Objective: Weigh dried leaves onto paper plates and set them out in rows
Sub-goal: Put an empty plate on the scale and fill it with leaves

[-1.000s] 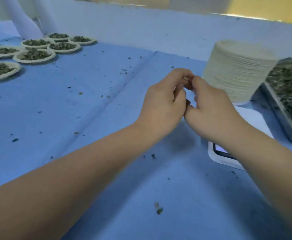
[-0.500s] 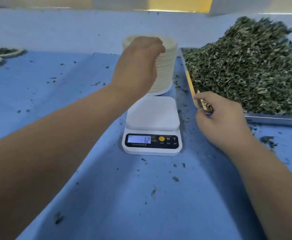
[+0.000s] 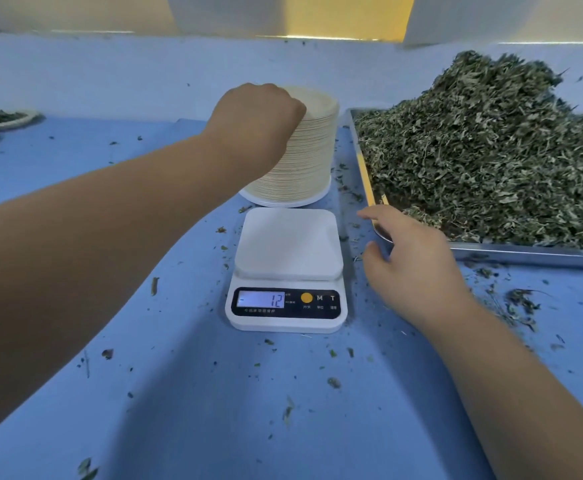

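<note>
Left hand curled atop the plate stack, grip hidden, impossible to tell. Right hand loosely spread at the tray corner, beside heaped dried leaves. Scale between, just before the stack; filled plates far left.

Two hands in my remote view: left hand curled on the one stack of paper plates, right hand spread. One scale sits just nearer than that grip. One tray of dried leaves lies to its right, with at least two filled plates far left.
</note>
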{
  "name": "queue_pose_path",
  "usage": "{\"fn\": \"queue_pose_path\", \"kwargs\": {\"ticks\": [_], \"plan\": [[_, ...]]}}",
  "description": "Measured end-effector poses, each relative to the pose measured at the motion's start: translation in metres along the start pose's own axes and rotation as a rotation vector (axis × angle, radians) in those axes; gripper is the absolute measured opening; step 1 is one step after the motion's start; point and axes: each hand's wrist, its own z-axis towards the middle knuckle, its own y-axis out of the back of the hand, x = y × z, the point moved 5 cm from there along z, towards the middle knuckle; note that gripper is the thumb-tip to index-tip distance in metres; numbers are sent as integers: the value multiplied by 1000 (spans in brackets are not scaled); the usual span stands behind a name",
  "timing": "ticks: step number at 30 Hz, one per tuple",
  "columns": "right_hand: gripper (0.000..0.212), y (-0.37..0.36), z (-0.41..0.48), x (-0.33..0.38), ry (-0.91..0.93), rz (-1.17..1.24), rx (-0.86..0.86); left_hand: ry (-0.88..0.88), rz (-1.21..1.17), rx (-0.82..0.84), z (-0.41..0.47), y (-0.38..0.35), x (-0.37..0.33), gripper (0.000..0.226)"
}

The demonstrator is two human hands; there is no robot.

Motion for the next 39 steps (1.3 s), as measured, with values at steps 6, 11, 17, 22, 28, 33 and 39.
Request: {"fn": "queue_pose_path", "kwargs": {"ticks": [6,11,17,22,28,33,39], "plan": [[47,-1,0,-2,-25,11,0,-46,65,-1,0,-2,1,21],[51,-2,0,-4,-67,37,36,-76,113,46,4,-2,2,21],[52,-4,-2,-5,-89,48,47,-115,137,52,5,-4,4,19],[52,-3,-3,-3,-87,62,40,-132,144,65,6,-4,4,18],[52,-3,-3,-3,-71,66,30,-135,177,64,5,-1,2,20],[51,-3,-3,-4,-68,77,24,-149,182,51,3,0,1,19],[51,-3,-3,-6,-77,95,34,-205,174,31,7,4,1,18]]}}
